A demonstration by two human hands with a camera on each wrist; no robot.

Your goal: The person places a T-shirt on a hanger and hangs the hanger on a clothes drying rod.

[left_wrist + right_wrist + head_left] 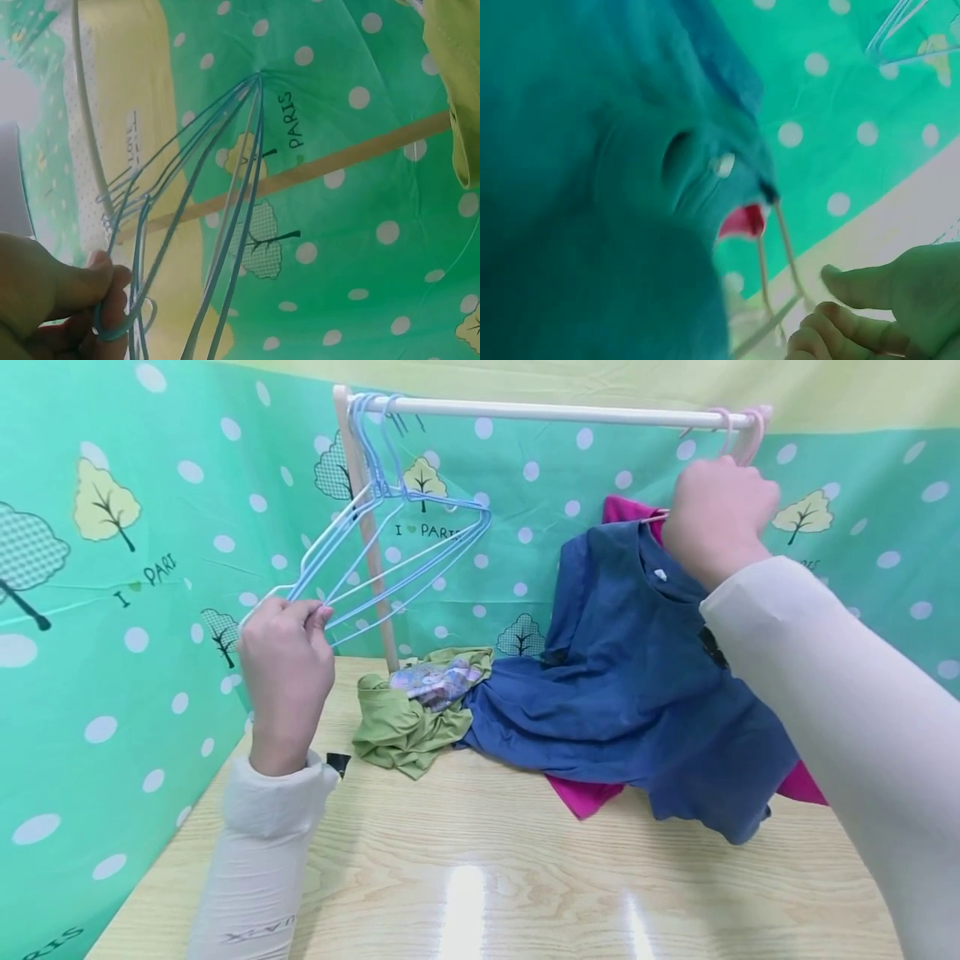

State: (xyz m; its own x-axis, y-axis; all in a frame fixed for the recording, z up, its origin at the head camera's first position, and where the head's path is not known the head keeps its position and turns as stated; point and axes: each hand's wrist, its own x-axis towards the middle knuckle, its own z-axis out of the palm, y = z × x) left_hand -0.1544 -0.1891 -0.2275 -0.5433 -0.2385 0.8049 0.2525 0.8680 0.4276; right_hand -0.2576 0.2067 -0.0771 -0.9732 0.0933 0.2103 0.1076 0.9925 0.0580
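Note:
My left hand (288,668) pinches a corner of a blue wire hanger (161,262), and several more blue hangers (375,497) and white ones lie close beside it, their hooks gathered at the left end of the rod. My right hand (720,518) is at the rod's right end, by the neck of a pink hanger (722,422). Its fingers are loosely curled in the right wrist view, the thumb apart and the hanger wires (786,244) just beyond them. A navy T-shirt (630,635) hangs below, partly lying on the table, with a magenta garment (585,797) behind it.
The white rod (555,412) sits on wooden uprights (375,560). A crumpled olive-green garment (408,727) and a patterned cloth (442,681) lie on the wood-grain table (420,835) beside the T-shirt. Green dotted fabric (150,710) encloses the left and back.

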